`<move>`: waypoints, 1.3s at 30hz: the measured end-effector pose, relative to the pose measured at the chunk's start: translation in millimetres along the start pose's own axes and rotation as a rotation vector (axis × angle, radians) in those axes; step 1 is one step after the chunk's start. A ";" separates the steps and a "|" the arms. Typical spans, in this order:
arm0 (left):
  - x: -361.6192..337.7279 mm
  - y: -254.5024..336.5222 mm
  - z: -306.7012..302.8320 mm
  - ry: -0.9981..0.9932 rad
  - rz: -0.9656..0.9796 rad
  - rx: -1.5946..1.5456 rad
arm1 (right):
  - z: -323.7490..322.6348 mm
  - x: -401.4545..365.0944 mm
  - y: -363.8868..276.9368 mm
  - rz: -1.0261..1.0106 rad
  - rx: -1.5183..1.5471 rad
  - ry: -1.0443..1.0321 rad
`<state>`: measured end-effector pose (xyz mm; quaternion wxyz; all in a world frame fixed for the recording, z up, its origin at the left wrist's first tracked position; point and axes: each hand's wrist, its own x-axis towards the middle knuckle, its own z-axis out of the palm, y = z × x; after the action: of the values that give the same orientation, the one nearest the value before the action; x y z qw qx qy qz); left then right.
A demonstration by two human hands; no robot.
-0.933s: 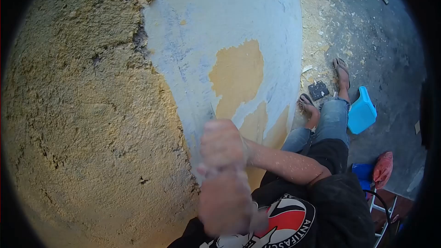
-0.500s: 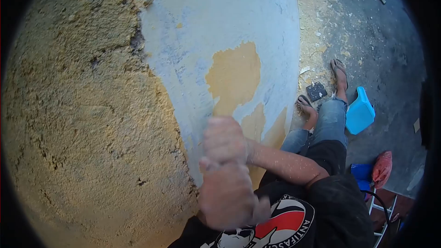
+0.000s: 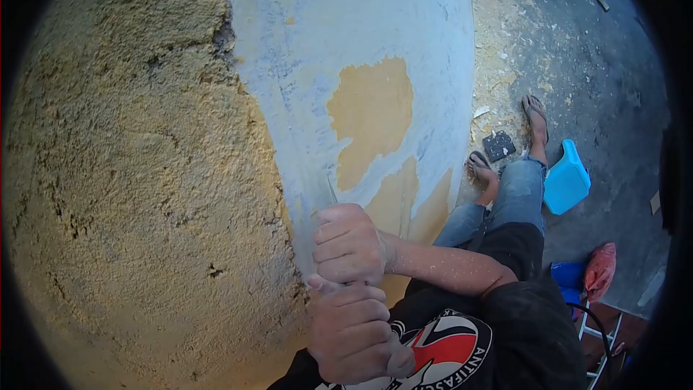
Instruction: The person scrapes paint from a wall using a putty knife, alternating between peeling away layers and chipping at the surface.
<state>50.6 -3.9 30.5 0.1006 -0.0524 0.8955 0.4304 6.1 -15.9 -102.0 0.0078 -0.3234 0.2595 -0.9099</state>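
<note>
Both my hands are closed, one above the other, on a scraper (image 3: 332,189). Its thin blade, seen nearly edge-on, sticks out past the upper fist toward the wall (image 3: 375,14); the handle is hidden inside my fingers. My right hand (image 3: 350,244) is the upper one, nearer the blade. Just below it, my left hand (image 3: 354,332) wraps around with its thumb out to the side, in front of my black shirt. Beyond the blade, the smooth pale-blue coating has a bare tan patch (image 3: 372,119). Rough, crumbly plaster (image 3: 137,173) covers the wall's left part.
Flakes and dust (image 3: 505,50) lie on the grey floor along the wall. Near my sandalled feet are a dark square piece (image 3: 498,146) and a light-blue plastic container (image 3: 567,186). Further right sit a red bag (image 3: 600,271) and a white ladder (image 3: 603,336).
My hands have shifted slightly down in view and are less blurred now. The blade shows more clearly above the upper fist. The wall appears slightly shifted as my head moves.
</note>
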 end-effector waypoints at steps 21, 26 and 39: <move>12.8 22.1 34.3 0.423 -0.016 0.247 | -0.1 -7.8 -26.0 0.016 0.007 -0.051; 10.5 9.0 39.5 0.489 0.121 0.343 | 0.6 -24.7 -2.4 0.015 -0.101 -0.057; -29.0 -6.7 50.0 0.375 -0.199 0.818 | 1.4 -44.9 0.2 0.032 -0.072 -0.045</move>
<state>86.9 31.1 1.5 -0.0100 -0.1711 0.9851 0.0129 42.4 -8.5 -127.4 0.0166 -0.3394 0.2969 -0.8924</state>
